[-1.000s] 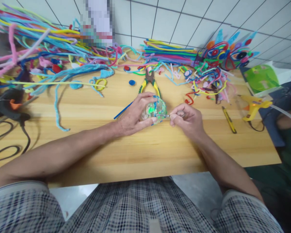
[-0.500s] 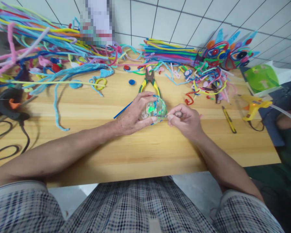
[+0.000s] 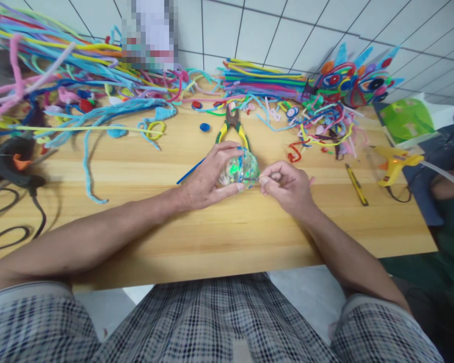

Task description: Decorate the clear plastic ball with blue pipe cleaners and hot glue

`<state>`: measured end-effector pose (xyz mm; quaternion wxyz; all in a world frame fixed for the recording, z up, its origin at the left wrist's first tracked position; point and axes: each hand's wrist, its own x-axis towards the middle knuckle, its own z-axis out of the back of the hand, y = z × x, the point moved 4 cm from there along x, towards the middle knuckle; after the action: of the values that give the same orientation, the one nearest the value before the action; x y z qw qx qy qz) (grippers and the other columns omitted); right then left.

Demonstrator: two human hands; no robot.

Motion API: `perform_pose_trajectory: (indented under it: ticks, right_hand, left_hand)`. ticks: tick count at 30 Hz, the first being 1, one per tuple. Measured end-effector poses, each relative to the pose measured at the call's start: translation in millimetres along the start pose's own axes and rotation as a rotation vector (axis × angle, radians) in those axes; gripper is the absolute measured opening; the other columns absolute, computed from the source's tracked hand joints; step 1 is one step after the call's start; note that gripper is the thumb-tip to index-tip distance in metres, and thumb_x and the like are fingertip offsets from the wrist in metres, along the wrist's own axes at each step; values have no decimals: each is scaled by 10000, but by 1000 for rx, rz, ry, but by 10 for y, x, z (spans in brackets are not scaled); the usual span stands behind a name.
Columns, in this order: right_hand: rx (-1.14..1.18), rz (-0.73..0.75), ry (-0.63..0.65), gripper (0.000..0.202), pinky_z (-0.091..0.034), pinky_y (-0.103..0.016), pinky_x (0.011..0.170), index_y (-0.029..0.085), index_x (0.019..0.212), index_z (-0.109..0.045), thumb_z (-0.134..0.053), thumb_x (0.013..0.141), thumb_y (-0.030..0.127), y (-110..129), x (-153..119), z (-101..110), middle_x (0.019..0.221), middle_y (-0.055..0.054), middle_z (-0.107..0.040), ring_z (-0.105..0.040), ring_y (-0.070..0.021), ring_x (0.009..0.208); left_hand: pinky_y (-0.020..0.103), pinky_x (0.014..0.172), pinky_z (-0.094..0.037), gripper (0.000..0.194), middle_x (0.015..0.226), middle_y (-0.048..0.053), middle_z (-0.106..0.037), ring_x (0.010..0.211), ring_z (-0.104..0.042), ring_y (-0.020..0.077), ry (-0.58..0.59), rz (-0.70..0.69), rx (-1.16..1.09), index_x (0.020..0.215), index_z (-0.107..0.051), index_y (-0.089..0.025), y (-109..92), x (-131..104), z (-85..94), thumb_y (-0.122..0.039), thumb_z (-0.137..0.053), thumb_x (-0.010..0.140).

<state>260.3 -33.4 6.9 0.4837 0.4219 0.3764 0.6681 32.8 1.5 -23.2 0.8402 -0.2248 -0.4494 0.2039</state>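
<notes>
A clear, shiny ball (image 3: 248,164) with green and blue patches sits on the table in front of me. My left hand (image 3: 215,174) is wrapped round its left side, thumb low at the front and fingers over the top. From the right, my right hand (image 3: 285,186) pinches a thin metal tool with a ring handle (image 3: 275,176). The tool's shaft reaches across the front of the ball; I cannot tell whether its tip touches or enters the surface. Just behind the ball lie pliers (image 3: 233,118) with yellow and green handles.
Coloured pipe cleaners (image 3: 265,83) lie along the back, with a tangled heap (image 3: 325,126) at right. Right of my hands are a yellow utility knife (image 3: 356,185) and a yellow glue gun (image 3: 395,164). A black glue gun (image 3: 11,161) and its cord lie left. Another person's arm (image 3: 452,186) shows at far right.
The ball appears turned slightly, its green and blue patches sitting differently. The tool's ring has tilted a little in my right hand. Both hands stay in nearly the same place.
</notes>
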Motion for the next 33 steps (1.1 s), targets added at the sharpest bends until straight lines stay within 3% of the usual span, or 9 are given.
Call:
perform_pose_trajectory:
  ticks: [6,11,15,17,20,23,26,29,33]
  right_hand:
    - [-4,-29,5,117,-464,-273,554,253,868,-721,-767,915,351,-16,7,3,619,59,-709,-611,-124,529]
    - [21,-60,0,136,-470,-273,551,257,857,-723,-792,900,367,-4,11,-17,618,53,-709,-607,-128,537]
    - [144,-132,76,212,-462,-266,526,250,819,-695,-839,859,400,13,52,23,583,54,-695,-587,-123,493]
    - [232,-135,79,293,-456,-271,511,255,801,-669,-866,839,468,31,107,164,554,56,-672,-562,-122,456]
    - [252,-73,-85,390,-478,-290,538,265,806,-644,-898,815,561,59,228,606,554,59,-644,-576,-132,469]
    - [133,-43,-268,353,-525,-307,606,263,828,-662,-908,821,516,35,322,1123,677,16,-725,-668,-161,601]
    - [33,-80,-367,294,-511,-284,601,248,794,-688,-910,789,441,-71,335,1462,728,-8,-774,-690,-157,654]
    - [40,-160,-371,300,-503,-254,588,231,754,-703,-928,726,427,-220,292,1523,720,-9,-794,-690,-134,629]
    - [144,-208,-367,343,-562,-262,609,230,796,-731,-970,676,444,-321,244,1351,740,-6,-829,-725,-139,609]
  left_hand:
    - [589,1295,-521,612,1586,165,-568,1561,-554,330,-7,-5,-6,1638,-456,-315,-6,0,12,-497,-705,1110]
    - [634,1307,-499,608,1606,157,-565,1579,-539,354,19,34,4,1636,-448,-337,21,-9,2,-497,-701,1106]
    - [635,1292,-520,605,1602,165,-563,1567,-551,349,13,23,17,1633,-451,-321,21,-14,1,-483,-703,1108]
    - [614,1281,-539,597,1593,165,-565,1555,-562,333,3,18,16,1630,-455,-315,17,-14,7,-453,-708,1107]
    - [603,1274,-551,597,1582,165,-573,1546,-568,327,7,18,18,1622,-466,-304,11,-11,15,-408,-724,1094]
    - [604,1266,-560,597,1580,161,-578,1542,-567,331,13,26,23,1620,-468,-294,8,-14,22,-366,-726,1086]
    - [605,1267,-563,594,1595,157,-570,1549,-563,335,18,44,27,1623,-461,-298,18,-23,24,-335,-711,1084]
    - [612,1261,-569,600,1593,155,-566,1538,-572,340,23,43,39,1626,-452,-306,29,-29,24,-342,-709,1085]
    - [605,1231,-591,612,1576,159,-576,1524,-576,341,15,28,52,1640,-444,-307,29,-35,31,-350,-712,1092]
